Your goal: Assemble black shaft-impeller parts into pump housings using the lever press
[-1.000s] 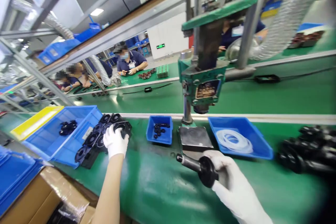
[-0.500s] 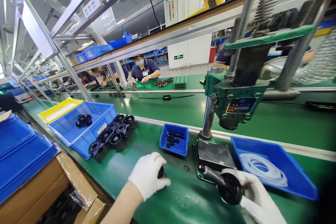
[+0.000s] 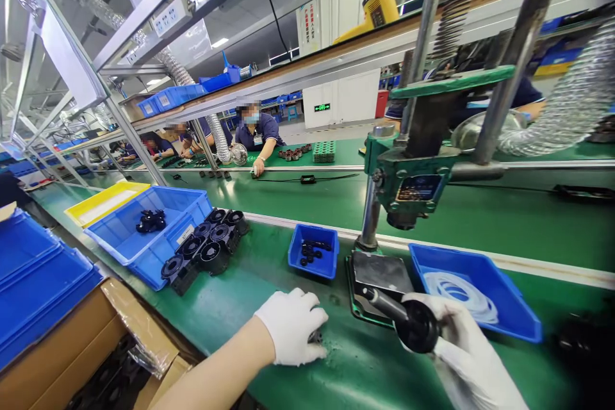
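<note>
My left hand (image 3: 294, 328), in a white glove, is low over the green bench, its fingers curled round a small dark part (image 3: 314, 337) that is mostly hidden. In my gloved right hand (image 3: 456, 339) is a black round part with a stem (image 3: 417, 325), the stem pointing up and left past the front of the press base (image 3: 382, 274). Behind my left hand stands a small blue bin (image 3: 313, 269) with little black pieces. A larger blue bin (image 3: 509, 307) at the right holds coiled white tubing (image 3: 464, 295).
The green press (image 3: 408, 179) rises behind the base. Black round housings (image 3: 211, 243) stand beside a blue crate (image 3: 144, 246) at the left. An open cardboard box (image 3: 62, 352) is at the lower left. Across the bench sits a person (image 3: 259, 128).
My left hand has moved right along the bench with the dark part. The view has shifted slightly, and my right hand still holds the stemmed part. The person opposite has reached an arm forward.
</note>
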`<action>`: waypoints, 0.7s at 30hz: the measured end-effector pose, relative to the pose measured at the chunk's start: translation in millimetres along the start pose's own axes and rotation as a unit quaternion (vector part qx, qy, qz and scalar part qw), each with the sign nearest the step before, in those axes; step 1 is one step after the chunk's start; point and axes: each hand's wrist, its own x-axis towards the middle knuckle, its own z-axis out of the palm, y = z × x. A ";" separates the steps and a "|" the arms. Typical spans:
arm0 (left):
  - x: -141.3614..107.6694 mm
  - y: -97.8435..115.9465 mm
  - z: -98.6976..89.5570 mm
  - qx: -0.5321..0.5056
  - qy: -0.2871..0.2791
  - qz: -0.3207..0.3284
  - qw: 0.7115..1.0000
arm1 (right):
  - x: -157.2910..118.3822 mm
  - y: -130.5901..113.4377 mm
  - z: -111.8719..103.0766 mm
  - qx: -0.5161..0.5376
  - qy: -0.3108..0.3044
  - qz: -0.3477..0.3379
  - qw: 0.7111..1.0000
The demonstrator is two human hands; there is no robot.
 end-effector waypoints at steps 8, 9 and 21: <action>10.2 13.0 4.6 0.005 -0.017 -0.050 0.999 | -17.7 -24.7 -11.0 -0.045 -0.025 -0.053 0.997; 10.3 14.7 3.5 0.010 -0.019 -0.054 0.998 | -20.2 -27.0 -13.1 -0.052 -0.025 -0.056 0.997; 10.7 66.1 8.1 0.035 -0.025 0.053 0.998 | -44.1 -39.2 -23.4 -0.001 0.037 -0.078 0.996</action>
